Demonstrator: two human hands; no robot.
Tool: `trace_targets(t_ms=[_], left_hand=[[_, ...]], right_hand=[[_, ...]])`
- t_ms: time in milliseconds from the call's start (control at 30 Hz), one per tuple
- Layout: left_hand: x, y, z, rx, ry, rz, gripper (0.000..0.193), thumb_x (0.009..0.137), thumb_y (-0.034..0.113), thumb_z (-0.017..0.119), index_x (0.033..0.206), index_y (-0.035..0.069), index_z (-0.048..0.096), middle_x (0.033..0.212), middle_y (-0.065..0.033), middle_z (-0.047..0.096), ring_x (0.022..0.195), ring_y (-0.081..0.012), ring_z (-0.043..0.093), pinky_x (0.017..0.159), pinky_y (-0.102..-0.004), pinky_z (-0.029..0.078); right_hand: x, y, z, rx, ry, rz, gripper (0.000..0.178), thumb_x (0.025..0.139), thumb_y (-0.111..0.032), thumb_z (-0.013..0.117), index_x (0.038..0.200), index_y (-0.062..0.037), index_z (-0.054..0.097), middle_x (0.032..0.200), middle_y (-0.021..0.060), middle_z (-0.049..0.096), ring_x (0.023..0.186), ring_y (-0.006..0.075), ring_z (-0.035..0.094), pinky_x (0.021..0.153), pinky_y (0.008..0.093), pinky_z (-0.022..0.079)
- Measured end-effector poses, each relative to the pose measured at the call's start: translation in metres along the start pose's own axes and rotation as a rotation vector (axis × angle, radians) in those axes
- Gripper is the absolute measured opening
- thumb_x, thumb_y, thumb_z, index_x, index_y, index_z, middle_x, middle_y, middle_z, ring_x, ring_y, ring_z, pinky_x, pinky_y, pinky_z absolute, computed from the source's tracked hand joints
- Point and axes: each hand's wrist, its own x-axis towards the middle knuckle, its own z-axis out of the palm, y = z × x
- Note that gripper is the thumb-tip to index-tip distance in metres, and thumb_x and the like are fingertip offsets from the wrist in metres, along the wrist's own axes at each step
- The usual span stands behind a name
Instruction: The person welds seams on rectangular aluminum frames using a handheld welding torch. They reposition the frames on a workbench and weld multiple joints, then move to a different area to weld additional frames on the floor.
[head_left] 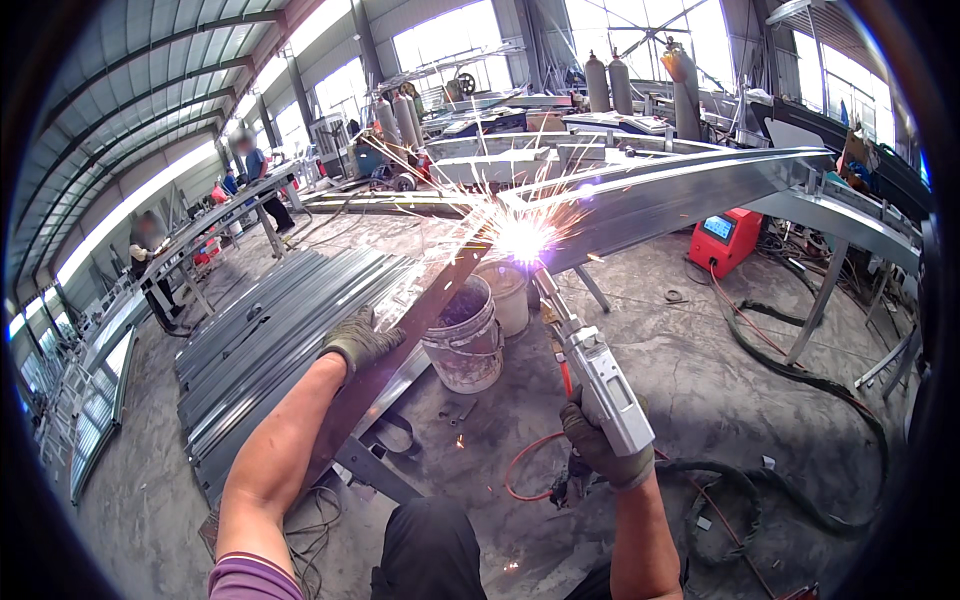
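My left hand (362,342), in a grey-green work glove, grips the edge of a long dark metal bar (445,300) that slants up and away from me. In my gloved right hand (608,450) is a silver handheld welding gun (606,385), its nozzle pointing up and away. Bright white-violet glare and a spray of sparks (525,238) burst at its tip, where the bar meets a wide grey metal beam (650,212). The glare hides the joint itself. An orange-red hose (520,462) loops near the gun's grip.
Two dirty white buckets (466,350) stand under the joint. Stacked metal profiles (290,340) lie at left. A red welding machine (724,240) sits at right; black cables (800,375) snake over the floor. Gas cylinders (620,85) and people (255,165) are farther back.
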Motion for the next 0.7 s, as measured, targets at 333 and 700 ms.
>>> trace_targets(t_ms=[333, 700], left_hand=[[0.002, -0.004, 0.004, -0.005, 0.014, 0.005, 0.108, 0.085, 0.077, 0.081, 0.157, -0.001, 0.059, 0.151, -0.0292, 0.067, 0.142, -0.0424, 0.064, 0.119, -0.0446, 0.049], [0.002, -0.002, 0.004, -0.015, -0.005, -0.001, 0.106, 0.087, 0.075, 0.081, 0.158, -0.001, 0.058, 0.154, -0.0291, 0.065, 0.144, -0.0429, 0.062, 0.120, -0.0444, 0.048]], right_hand=[[-0.001, 0.002, -0.001, -0.057, -0.032, 0.007, 0.014, 0.092, 0.001, 0.083, 0.104, -0.0025, 0.077, 0.086, 0.0036, 0.074, 0.076, 0.0136, 0.071, 0.070, 0.0336, 0.059], [-0.003, 0.005, 0.000, 0.010, -0.012, 0.041, 0.012, 0.091, -0.007, 0.084, 0.101, -0.0044, 0.078, 0.083, 0.0073, 0.074, 0.072, 0.0215, 0.074, 0.067, 0.0370, 0.060]])
